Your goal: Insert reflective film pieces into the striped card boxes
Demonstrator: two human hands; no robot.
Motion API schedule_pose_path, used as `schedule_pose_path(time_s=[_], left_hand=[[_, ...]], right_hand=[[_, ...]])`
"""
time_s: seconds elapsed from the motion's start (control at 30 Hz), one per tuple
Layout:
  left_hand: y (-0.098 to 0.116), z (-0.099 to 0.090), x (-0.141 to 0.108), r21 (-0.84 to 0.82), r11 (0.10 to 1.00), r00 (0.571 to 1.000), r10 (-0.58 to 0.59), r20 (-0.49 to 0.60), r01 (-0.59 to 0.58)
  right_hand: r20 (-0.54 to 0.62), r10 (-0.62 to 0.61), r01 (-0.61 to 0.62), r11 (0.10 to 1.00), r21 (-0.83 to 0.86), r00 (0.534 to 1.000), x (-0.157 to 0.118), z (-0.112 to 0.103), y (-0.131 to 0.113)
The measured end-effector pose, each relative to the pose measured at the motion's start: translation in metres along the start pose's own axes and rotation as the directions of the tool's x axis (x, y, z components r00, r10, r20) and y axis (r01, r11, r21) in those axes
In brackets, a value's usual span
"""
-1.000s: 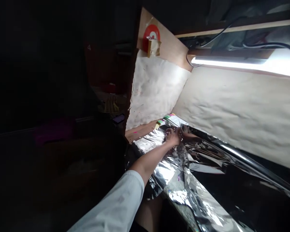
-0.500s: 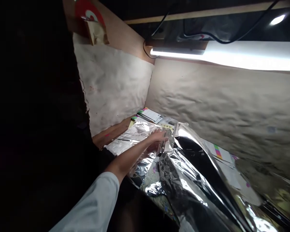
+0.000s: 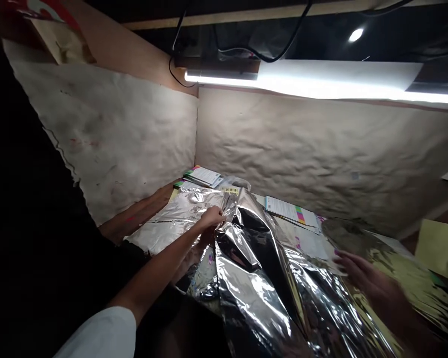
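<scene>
My left hand (image 3: 212,217) is closed at the upper left edge of a shiny silver foil sheet (image 3: 254,283), pinching it. The sheet is creased and drapes down toward the bottom of the view. Left of this hand, another crinkled silver sheet (image 3: 171,214) lies flat on the table. My right hand (image 3: 366,278) is at the right, blurred by motion, its fingers stretched out to the left above the foil. I see nothing held in it.
Stacks of printed cards (image 3: 205,176) lie in the back corner, with more cards (image 3: 291,211) behind the foil. Paper-covered walls (image 3: 302,144) rise at the back and left. A tube light (image 3: 224,78) and a black cable (image 3: 271,58) run overhead. Yellow paper (image 3: 440,248) is at right.
My view has turned to the right. My right hand has come into view. My left hand has closed on the foil edge, and the sheet has shifted its folds.
</scene>
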State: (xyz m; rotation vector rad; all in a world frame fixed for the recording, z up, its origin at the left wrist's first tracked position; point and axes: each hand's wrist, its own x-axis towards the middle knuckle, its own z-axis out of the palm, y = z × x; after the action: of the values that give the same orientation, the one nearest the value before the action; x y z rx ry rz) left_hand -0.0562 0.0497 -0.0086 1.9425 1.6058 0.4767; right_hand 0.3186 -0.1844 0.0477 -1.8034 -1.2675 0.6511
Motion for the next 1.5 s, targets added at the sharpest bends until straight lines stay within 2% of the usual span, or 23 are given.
schedule_pose_path(time_s=[0.07, 0.1, 0.23, 0.3, 0.4, 0.5, 0.57, 0.63, 0.73, 0.8, 0.83, 0.87, 0.9, 0.97, 1.0, 1.03, 1.13, 1.23, 1.3, 1.33, 1.37, 1.43, 1.5], left_hand=[[-0.004, 0.002, 0.003, -0.081, 0.997, 1.000, -0.009, 0.029, 0.011], [-0.006, 0.003, 0.005, -0.124, 0.992, 0.999, -0.013, 0.034, 0.017], [-0.013, 0.010, 0.005, -0.286, 0.958, 0.999, -0.032, 0.023, 0.037], [-0.016, 0.011, 0.005, -0.360, 0.931, 0.998, -0.051, 0.024, 0.056], [-0.021, 0.009, 0.010, -0.448, 0.888, 0.995, -0.095, 0.043, 0.104], [-0.026, 0.008, 0.017, -0.486, 0.860, 0.988, -0.135, 0.073, 0.154], [-0.028, 0.009, 0.021, -0.485, 0.858, 0.986, -0.149, 0.080, 0.169], [-0.029, 0.010, 0.022, -0.474, 0.867, 0.988, -0.139, 0.068, 0.155], [-0.030, 0.011, 0.021, -0.449, 0.889, 0.996, -0.086, 0.025, 0.088], [-0.030, 0.012, 0.019, -0.416, 0.909, 0.998, -0.052, -0.024, 0.037], [-0.030, 0.013, 0.018, -0.391, 0.920, 0.998, -0.038, -0.053, 0.014], [-0.029, 0.014, 0.017, -0.363, 0.932, 0.996, -0.025, -0.084, -0.007], [-0.028, 0.015, 0.016, -0.332, 0.943, 0.993, -0.012, -0.115, -0.027], [-0.025, 0.015, 0.015, -0.271, 0.961, 0.986, 0.017, -0.166, -0.062], [-0.023, 0.015, 0.014, -0.245, 0.967, 0.983, 0.032, -0.183, -0.077], [-0.020, 0.014, 0.013, -0.222, 0.971, 0.980, 0.047, -0.194, -0.091], [-0.011, 0.007, 0.010, -0.182, 0.976, 0.977, 0.081, -0.196, -0.117], [-0.003, -0.002, 0.000, -0.107, 0.992, 0.976, 0.048, -0.213, -0.073], [0.003, -0.004, -0.009, 0.054, 0.997, 0.945, 0.077, -0.319, -0.062], [0.006, -0.002, -0.014, 0.170, 0.981, 0.911, 0.152, -0.382, -0.092], [0.009, 0.002, -0.019, 0.289, 0.948, 0.891, 0.242, -0.384, -0.133], [0.017, 0.017, -0.030, 0.464, 0.840, 0.884, 0.415, -0.216, -0.281], [0.026, 0.038, -0.046, 0.510, 0.748, 0.888, 0.453, 0.075, -0.425]], right_hand=[[0.198, 0.022, -0.044, 0.993, 0.110, 0.980, 0.041, 0.034, -0.030], [0.237, 0.014, -0.045, 0.991, 0.126, 0.971, 0.062, 0.055, -0.046], [0.313, -0.027, 0.026, 1.000, 0.007, 0.949, 0.133, 0.135, -0.099], [0.347, -0.038, 0.043, 0.999, -0.009, 0.937, 0.157, 0.161, -0.113], [0.377, -0.048, 0.067, 0.997, -0.036, 0.925, 0.181, 0.176, -0.114], [0.350, -0.036, 0.069, 0.994, -0.083, 0.936, 0.194, 0.172, -0.098], [0.289, -0.020, 0.060, 0.990, -0.131, 0.957, 0.196, 0.166, -0.085], [0.195, -0.027, 0.062, 0.983, -0.175, 0.981, 0.191, 0.162, -0.075], [0.053, -0.118, 0.126, 0.969, -0.213, 0.992, 0.172, 0.161, -0.068], [0.019, -0.204, 0.204, 0.958, -0.203, 0.979, 0.145, 0.160, -0.063], [0.038, -0.258, 0.260, 0.945, -0.198, 0.965, 0.127, 0.159, -0.058], [0.070, -0.308, 0.315, 0.930, -0.187, 0.949, 0.107, 0.156, -0.052], [0.157, -0.399, 0.426, 0.881, -0.208, 0.903, 0.085, 0.153, -0.043], [0.280, -0.487, 0.556, 0.783, -0.281, 0.827, 0.041, 0.142, -0.021], [0.309, -0.507, 0.589, 0.745, -0.312, 0.805, 0.021, 0.136, -0.007], [0.303, -0.498, 0.581, 0.736, -0.347, 0.812, 0.005, 0.129, 0.008], [0.196, -0.456, 0.495, 0.767, -0.409, 0.868, -0.029, 0.105, 0.053], [-0.028, -0.352, 0.315, 0.867, -0.386, 0.936, -0.051, 0.072, 0.084], [-0.192, -0.170, 0.109, 0.949, -0.295, 0.966, -0.066, 0.045, 0.089], [-0.231, -0.058, 0.003, 0.974, -0.228, 0.971, -0.073, 0.033, 0.088], [-0.230, 0.050, -0.088, 0.983, -0.160, 0.972, -0.077, 0.021, 0.084], [-0.128, 0.182, -0.191, 0.980, -0.062, 0.975, -0.080, 0.006, 0.075], [0.000, 0.206, -0.206, 0.978, -0.036, 0.979, -0.075, -0.001, 0.066]])
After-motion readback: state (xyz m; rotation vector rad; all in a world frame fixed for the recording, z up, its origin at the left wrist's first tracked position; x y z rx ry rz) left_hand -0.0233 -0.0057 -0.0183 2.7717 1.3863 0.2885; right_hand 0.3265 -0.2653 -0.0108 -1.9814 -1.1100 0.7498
